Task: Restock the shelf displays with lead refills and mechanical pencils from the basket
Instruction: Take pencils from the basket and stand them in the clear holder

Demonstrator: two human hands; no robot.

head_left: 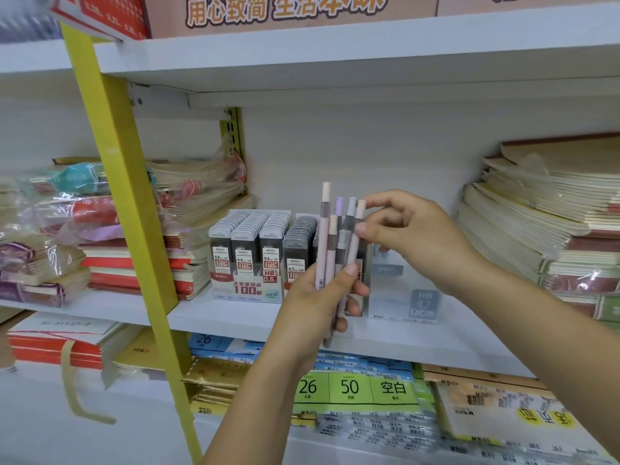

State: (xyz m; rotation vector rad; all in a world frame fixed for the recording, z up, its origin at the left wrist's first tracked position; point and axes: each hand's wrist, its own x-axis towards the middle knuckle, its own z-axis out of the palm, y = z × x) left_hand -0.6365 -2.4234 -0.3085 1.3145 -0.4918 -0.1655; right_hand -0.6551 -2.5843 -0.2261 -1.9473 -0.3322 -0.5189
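Stationery shop aisle
White shelves; wrapped notebooks stacked at 3 and 9 o'clock, boxed lead refills at centre

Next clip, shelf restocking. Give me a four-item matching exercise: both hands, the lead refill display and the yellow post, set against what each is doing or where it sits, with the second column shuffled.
Column 1
1. left hand
2. right hand
3. lead refill display
4. yellow post

Column 2
A. pinches the top of one pencil
B. slants across the shelves at the left
C. stands on the white shelf, packed with grey cases
D. grips a bundle of mechanical pencils upright

Pairs: 1-D, 2-A, 3-C, 4-B
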